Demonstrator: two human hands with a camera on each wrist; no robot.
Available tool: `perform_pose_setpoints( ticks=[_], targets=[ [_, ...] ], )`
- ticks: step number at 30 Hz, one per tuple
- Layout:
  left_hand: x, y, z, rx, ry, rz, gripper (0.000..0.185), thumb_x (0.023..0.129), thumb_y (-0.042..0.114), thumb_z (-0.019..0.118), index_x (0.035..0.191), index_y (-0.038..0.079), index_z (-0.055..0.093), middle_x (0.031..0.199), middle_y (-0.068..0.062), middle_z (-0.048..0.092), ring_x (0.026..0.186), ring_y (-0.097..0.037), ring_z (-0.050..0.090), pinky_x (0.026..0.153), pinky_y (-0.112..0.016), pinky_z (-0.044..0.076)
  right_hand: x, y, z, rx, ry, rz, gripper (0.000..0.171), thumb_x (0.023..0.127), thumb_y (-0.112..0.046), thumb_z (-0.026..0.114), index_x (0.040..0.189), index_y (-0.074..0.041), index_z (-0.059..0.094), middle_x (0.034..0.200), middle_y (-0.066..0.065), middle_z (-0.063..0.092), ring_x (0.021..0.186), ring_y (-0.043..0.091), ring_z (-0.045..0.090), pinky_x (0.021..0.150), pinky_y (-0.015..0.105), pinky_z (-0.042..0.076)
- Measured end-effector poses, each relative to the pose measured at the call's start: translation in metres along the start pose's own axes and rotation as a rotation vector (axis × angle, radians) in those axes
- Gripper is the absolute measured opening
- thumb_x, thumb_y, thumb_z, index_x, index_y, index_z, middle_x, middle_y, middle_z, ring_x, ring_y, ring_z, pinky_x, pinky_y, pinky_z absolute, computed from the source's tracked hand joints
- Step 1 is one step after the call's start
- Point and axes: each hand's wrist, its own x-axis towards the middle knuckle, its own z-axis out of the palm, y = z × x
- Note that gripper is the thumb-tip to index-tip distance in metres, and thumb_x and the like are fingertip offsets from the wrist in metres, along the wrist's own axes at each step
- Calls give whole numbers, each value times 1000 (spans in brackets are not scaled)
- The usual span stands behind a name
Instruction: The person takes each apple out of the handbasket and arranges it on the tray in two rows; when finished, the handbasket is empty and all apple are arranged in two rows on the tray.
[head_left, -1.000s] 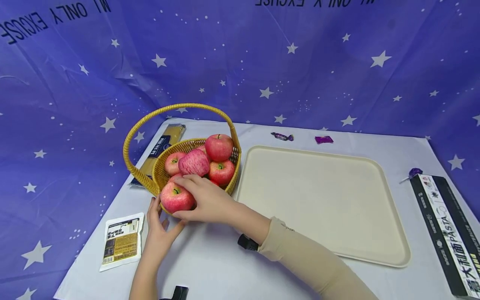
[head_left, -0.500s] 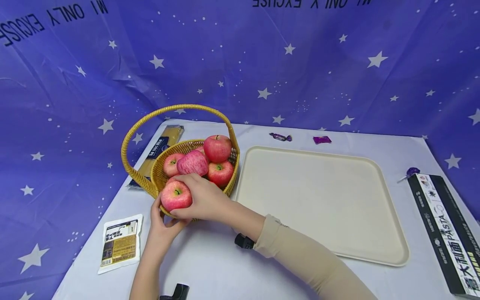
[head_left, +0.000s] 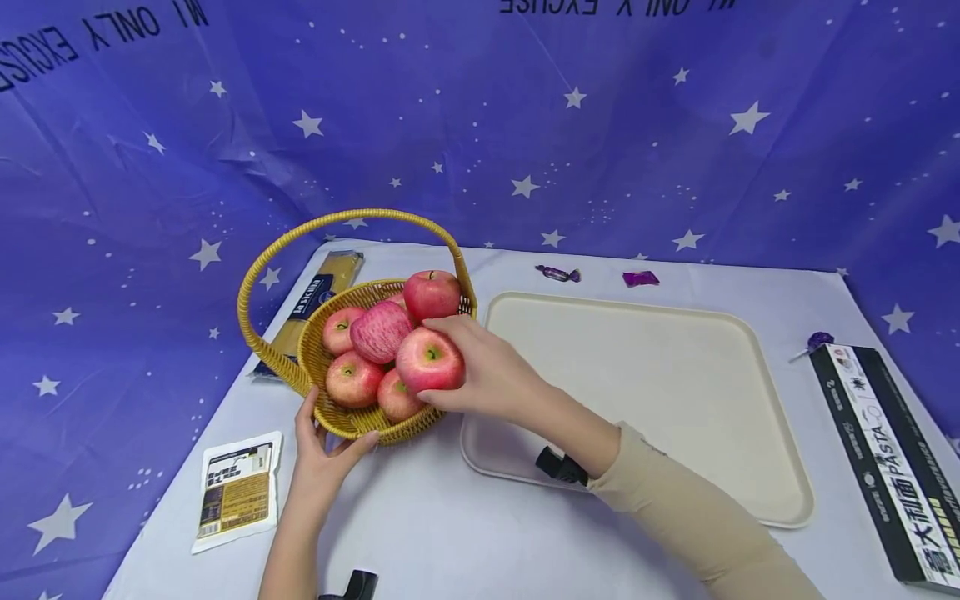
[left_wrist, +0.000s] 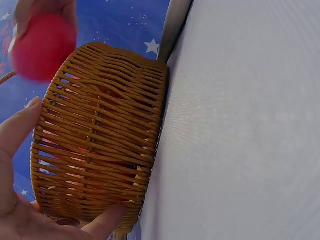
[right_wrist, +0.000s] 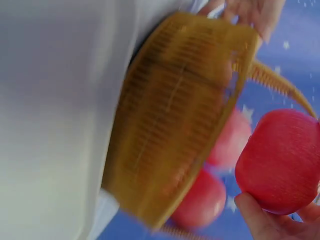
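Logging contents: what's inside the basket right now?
In the basket: five red apples show. A sixth apple, gripped by the right hand, sits above the rim. Anything beneath the pile is covered.

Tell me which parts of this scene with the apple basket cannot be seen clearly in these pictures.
- Head view: lower apples hidden behind the wicker basket wall and upper apples.
- Head view: spaghetti packet partly behind the basket; small print on the white sachet unreadable.
- Right wrist view: the basket is motion-blurred; the right hand is cut by the edge, holding a red apple.
- Left wrist view: left hand mostly cropped.
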Motion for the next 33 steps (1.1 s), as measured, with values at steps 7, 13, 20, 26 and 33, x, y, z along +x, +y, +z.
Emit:
perform_pose_setpoints(
  ticks=[7, 13, 20, 26, 33],
  targets=[
    [0, 0, 2, -1, 5, -9, 104, 86, 3, 71, 154, 22, -6, 158, -8, 1, 145, -24, 9, 112, -47, 23, -40, 42, -53, -46, 146, 128, 76, 73, -36, 83, 137, -18, 48, 129, -2, 51, 113, 15, 54, 91, 39, 50],
    [0, 1, 2, 3, 4, -29, 104, 87, 5, 71, 154, 25, -7, 158, -8, 1, 145, -24, 9, 112, -47, 23, -77, 80, -94, -118, 190, 281, 77, 73, -31, 84, 137, -10, 47, 126, 10, 52, 111, 28, 54, 88, 51, 50],
    [0, 0, 1, -3, 3, -22, 105, 87, 4, 71, 153, 25, -7, 159, -7, 0, 145, -24, 8, 112, -45, 25, -122, 122, -137, -205, 238, 455, 81, 74, -31, 83, 136, 3, 42, 128, 25, 49, 112, 42, 50, 89, 62, 44],
    [0, -2, 1, -12, 8, -25, 105, 86, 3, 71, 153, 27, -6, 159, -6, 0, 145, -23, 8, 112, -42, 26, -155, 168, -167, -210, 273, 595, 84, 78, -32, 79, 135, 11, 36, 126, 32, 45, 110, 47, 46, 90, 63, 40],
    [2, -2, 1, -6, 3, -33, 106, 86, 4, 71, 153, 27, -8, 159, -6, -2, 145, -23, 5, 112, -49, 23, -178, 206, -176, -229, 272, 733, 90, 82, -40, 75, 136, 16, 28, 126, 37, 38, 114, 52, 41, 94, 66, 37]
  ],
)
